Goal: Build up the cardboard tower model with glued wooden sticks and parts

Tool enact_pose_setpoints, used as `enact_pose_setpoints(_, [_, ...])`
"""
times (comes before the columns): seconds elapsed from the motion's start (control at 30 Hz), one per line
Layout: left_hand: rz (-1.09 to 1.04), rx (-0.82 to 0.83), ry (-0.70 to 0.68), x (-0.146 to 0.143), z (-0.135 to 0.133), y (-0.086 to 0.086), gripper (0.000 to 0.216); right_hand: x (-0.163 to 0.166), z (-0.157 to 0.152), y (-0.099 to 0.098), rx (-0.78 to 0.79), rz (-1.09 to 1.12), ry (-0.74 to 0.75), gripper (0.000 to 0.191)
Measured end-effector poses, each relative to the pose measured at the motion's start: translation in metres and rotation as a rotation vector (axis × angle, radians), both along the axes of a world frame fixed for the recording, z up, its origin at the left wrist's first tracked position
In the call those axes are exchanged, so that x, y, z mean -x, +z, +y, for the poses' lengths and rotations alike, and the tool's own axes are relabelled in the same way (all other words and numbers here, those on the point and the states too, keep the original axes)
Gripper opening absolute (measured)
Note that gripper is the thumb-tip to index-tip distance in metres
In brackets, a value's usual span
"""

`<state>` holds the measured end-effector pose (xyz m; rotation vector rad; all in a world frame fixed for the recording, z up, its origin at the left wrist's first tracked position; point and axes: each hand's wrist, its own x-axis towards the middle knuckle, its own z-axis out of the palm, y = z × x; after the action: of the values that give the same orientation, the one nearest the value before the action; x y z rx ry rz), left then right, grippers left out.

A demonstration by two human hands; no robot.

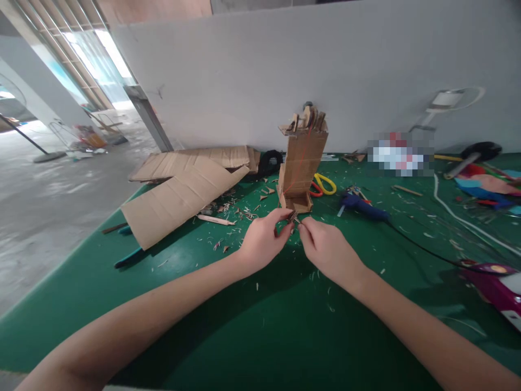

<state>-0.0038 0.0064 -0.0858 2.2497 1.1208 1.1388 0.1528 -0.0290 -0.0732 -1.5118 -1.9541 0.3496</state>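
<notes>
My left hand (266,239) pinches a small brown piece (292,216) that looks like cardboard, mostly covered by the fingers. Close beside it, my right hand (325,241) is closed with thumb and finger on a thin pale stick-like bit (298,220) at the piece's edge. Just beyond both hands stands an upright cardboard structure (305,163), with a box-like foot and several cut cardboard parts on top. A thin red line runs down its front. Scissors with yellow and red handles (325,183) lie partly hidden behind it.
Cardboard sheets (183,201) lie at the left on the green table (260,331). A blue glue gun (362,206) with a black cord rests at the right. Scraps and a pale stick (215,220) are scattered about. A magenta object (494,288) sits at the right edge.
</notes>
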Motion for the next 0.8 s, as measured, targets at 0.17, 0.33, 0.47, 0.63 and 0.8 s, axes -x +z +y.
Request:
enact_pose_setpoints(0.17, [-0.004,0.012,-0.019,0.000,-0.003,-0.005,0.025,-0.001,-0.001,-0.003,-0.092,-0.258,0.014,0.022])
enact_pose_setpoints(0.33, [-0.045,0.016,-0.034,0.000,-0.007,-0.007,0.024,0.002,-0.002,0.004,0.307,0.422,0.058,0.030])
enact_pose_setpoints(0.47, [-0.039,-0.050,-0.013,0.000,-0.009,-0.004,0.024,0.005,-0.001,0.009,0.736,1.001,0.035,0.027])
enact_pose_setpoints(0.63, [-0.057,-0.153,-0.015,0.000,-0.011,-0.002,0.024,-0.003,0.004,0.009,0.989,1.312,0.104,0.024])
enact_pose_setpoints(0.8, [-0.121,-0.318,-0.094,0.001,-0.013,0.002,0.026,-0.011,0.005,0.002,1.161,1.457,0.317,0.022])
